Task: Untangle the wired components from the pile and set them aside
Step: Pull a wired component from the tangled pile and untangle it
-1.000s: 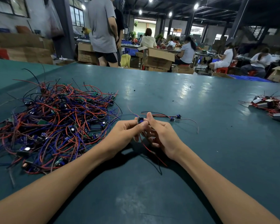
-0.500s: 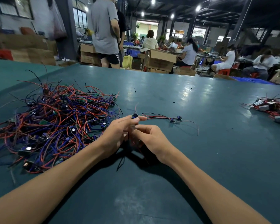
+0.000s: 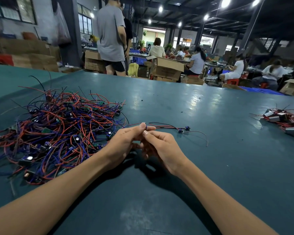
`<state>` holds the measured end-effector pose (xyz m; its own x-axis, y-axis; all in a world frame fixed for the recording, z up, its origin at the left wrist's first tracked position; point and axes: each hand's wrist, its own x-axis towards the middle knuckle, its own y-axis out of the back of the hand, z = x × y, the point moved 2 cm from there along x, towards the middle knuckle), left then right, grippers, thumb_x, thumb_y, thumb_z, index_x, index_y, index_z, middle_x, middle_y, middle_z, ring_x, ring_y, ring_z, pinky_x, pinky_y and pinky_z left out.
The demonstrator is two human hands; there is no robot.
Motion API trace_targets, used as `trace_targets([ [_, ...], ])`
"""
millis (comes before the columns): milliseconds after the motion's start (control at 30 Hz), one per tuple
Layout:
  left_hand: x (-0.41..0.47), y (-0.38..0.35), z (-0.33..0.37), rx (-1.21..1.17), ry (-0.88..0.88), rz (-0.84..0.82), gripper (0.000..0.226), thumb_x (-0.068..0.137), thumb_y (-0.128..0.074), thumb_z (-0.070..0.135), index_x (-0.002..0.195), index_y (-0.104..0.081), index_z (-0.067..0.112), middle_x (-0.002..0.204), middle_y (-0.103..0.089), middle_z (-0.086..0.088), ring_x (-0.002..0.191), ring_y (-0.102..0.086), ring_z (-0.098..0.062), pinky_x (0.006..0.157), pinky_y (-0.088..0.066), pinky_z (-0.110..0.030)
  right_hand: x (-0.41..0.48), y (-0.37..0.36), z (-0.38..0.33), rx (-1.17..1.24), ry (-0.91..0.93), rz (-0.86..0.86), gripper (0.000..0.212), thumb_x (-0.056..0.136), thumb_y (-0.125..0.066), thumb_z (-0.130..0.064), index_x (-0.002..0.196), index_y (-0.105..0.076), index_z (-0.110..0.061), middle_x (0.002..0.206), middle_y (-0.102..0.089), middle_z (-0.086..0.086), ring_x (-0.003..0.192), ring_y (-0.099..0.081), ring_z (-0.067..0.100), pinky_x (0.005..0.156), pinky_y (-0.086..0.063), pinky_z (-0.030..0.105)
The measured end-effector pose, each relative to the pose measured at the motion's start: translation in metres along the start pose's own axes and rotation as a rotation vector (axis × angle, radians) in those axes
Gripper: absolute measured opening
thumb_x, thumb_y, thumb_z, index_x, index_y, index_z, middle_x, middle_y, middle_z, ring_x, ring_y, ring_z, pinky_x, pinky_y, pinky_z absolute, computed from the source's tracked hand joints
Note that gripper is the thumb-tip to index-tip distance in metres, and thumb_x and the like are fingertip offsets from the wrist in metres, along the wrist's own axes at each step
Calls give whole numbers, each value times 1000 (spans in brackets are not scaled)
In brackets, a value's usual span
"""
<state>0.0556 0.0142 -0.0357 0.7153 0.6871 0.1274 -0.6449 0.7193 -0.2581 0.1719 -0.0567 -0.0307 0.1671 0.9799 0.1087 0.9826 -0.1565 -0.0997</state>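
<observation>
Teal table (image 3: pixel 210 167) in a busy workshop, with seated workers far behind. The pile (image 3: pixel 58 129) of red, blue and black wires serves as landmark; both hands are held just right of it, above the table. A small blue component (image 3: pixel 145 127) is pinched between thumb and forefinger of the left hand (image 3: pixel 124 141), the other fingers being curled. The right hand (image 3: pixel 161 146) is curled likewise, its forefinger tip pressed to the same component from below; what else is enclosed by it cannot be told. A red lead (image 3: pixel 134 124) is seen running from the component back to the pile's edge. A freed pair (image 3: pixel 183 129) lies further right of the pile, apart from it. The step is judged to be the freeing of one component. Its body is best held firm by one hand while each lead is traced and drawn out slowly by the other. Where a lead is caught, the loop should be lifted off rather than tugged, since tugging would probably tighten the tangle and strain the joints.
</observation>
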Motion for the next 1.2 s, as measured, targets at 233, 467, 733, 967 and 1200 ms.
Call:
trace_targets([
  [233, 4, 4, -6, 38, -36, 79, 42, 105, -47, 31, 104, -69, -5, 75, -64, -20, 52, -56, -25, 55, -48, -33, -6, 3, -7, -299, 3, -100, 27, 104, -54, -11, 85, -70, 1, 66, -67, 8, 57, -57, 25, 56, -51, 25],
  [467, 9, 11, -7, -3, -21, 199, 36, 107, -43, 27, 99, -71, 4, 103, -74, -6, 81, -64, -15, 74, -53, -37, -28, 10, -23, -492, -55, -337, 25, 103, -57, -11, 83, -72, -6, 72, -73, 9, 62, -68, 23, 66, -56, 30],
  [733, 13, 18, -10, -34, -9, 257, 35, 107, -45, 29, 98, -72, 7, 99, -76, -3, 77, -64, -11, 73, -53, -38, -40, 26, -42, -583, -134, -478, 24, 104, -56, -17, 87, -71, -8, 77, -75, 9, 67, -72, 24, 71, -56, 29],
  [967, 10, 20, -4, -113, -33, 206, 24, 106, -47, 19, 116, -65, 6, 93, -65, -7, 69, -60, -13, 63, -57, -30, -33, 45, -38, -783, -189, -268, 66, 100, -51, -57, 56, -69, -11, 59, -71, 9, 42, -56, 15, 47, -42, 22],
  [1200, -5, 1, -7, -60, -92, -154, 30, 97, -57, 21, 121, -72, 13, 85, -64, -5, 62, -54, -8, 58, -53, -26, -15, 48, -24, -223, 40, 170, 38, 98, -60, -41, 86, -80, -11, 67, -65, 7, 40, -36, 15, 39, -22, 16],
])
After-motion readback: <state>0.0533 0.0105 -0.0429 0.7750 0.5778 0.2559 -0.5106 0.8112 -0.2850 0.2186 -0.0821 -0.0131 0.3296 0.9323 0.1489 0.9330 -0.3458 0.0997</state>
